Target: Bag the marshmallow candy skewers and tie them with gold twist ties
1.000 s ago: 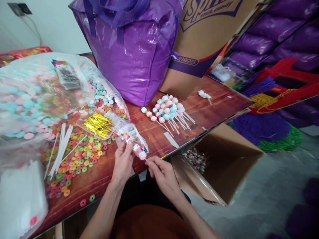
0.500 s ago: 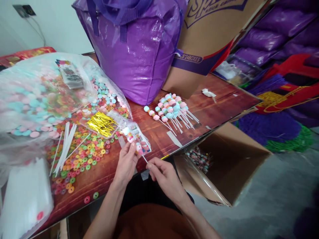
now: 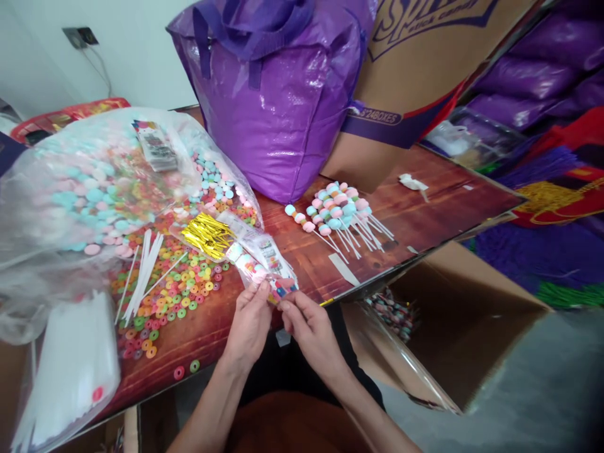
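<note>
The left hand [image 3: 250, 318] and right hand [image 3: 311, 324] are pinching a printed bag [image 3: 279, 288] with a candy skewer [image 3: 256, 272] inside, by the near edge of the surface [image 3: 448, 207]. Right of the skewer pile [image 3: 342, 206], room is lying open. The hands are sitting closer than before, hiding the white stick.

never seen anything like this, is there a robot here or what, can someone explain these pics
No machine here: these are a person's two bare hands, seen from a camera worn on the head, looking forward and down. The left hand pinches a small printed wrapper; the right hand is at its near end, though exactly what those fingers grip is hidden. On the table lie colourful rings, white sticks, gold strips and candy skewers. A big purple bag stands behind.
</note>
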Tool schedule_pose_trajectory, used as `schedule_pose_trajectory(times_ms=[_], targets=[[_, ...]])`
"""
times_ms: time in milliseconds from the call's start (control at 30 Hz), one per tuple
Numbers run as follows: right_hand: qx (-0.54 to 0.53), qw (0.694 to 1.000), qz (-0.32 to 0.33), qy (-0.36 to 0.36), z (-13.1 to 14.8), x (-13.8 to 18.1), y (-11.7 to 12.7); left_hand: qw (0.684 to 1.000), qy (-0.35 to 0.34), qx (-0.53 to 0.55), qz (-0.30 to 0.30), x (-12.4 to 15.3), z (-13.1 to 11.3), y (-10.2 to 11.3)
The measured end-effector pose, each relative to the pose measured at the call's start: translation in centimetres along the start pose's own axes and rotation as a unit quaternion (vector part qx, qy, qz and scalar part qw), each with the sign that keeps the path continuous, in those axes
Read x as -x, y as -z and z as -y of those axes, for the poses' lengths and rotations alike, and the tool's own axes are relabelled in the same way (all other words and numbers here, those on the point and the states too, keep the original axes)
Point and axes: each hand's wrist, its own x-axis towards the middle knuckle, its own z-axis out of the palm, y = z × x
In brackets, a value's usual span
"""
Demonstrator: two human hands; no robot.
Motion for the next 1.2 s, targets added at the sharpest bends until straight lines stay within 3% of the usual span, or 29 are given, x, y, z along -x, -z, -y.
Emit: schedule_pose_trajectory(times_ms=[200,300,367,433,500,567,667,800,967,1200], targets=[[-0.077,0.996,0.016,-0.040,0.7,-1.5,-3.1,0.996,-0.075,-0.045,-0.034,1.3,-1.3,1.2],[-0.149,0.974,0.123,-0.122,1.4,-2.6,-4.9,0.998,-0.059,-0.021,-0.014,2.4,-3.4,2.8],[-0.090,0.962,0.233,-0.114,2.2,-3.5,-5.7,0.997,-0.074,0.003,-0.012,2.9,-5.0,3.9],[0.076,0.956,0.284,-0.022,3.3,-4.9,-6.2,0.989,-0.136,0.039,-0.040,3.0,-6.2,4.8],[0.277,0.927,0.235,0.098,4.5,-6.8,-7.0,0.977,-0.185,0.063,-0.086,2.7,-6.9,5.5],[0.428,0.877,0.145,0.165,5.4,-9.3,-8.1,0.970,-0.193,0.065,-0.129,2.4,-7.2,6.0],[0.573,0.800,0.073,0.161,6.0,-13.2,-10.0,0.975,-0.149,0.060,-0.154,2.1,-7.3,6.6],[0.662,0.732,0.065,0.150,5.9,-17.0,-11.5,0.983,-0.081,0.092,-0.140,2.4,-7.2,7.0],[0.683,0.706,0.098,0.159,5.6,-18.2,-11.5,0.984,-0.054,0.135,-0.106,2.2,-7.3,7.0],[0.684,0.695,0.133,0.178,6.7,-17.4,-10.2,0.982,-0.105,0.118,-0.107,1.6,-6.8,7.1]])
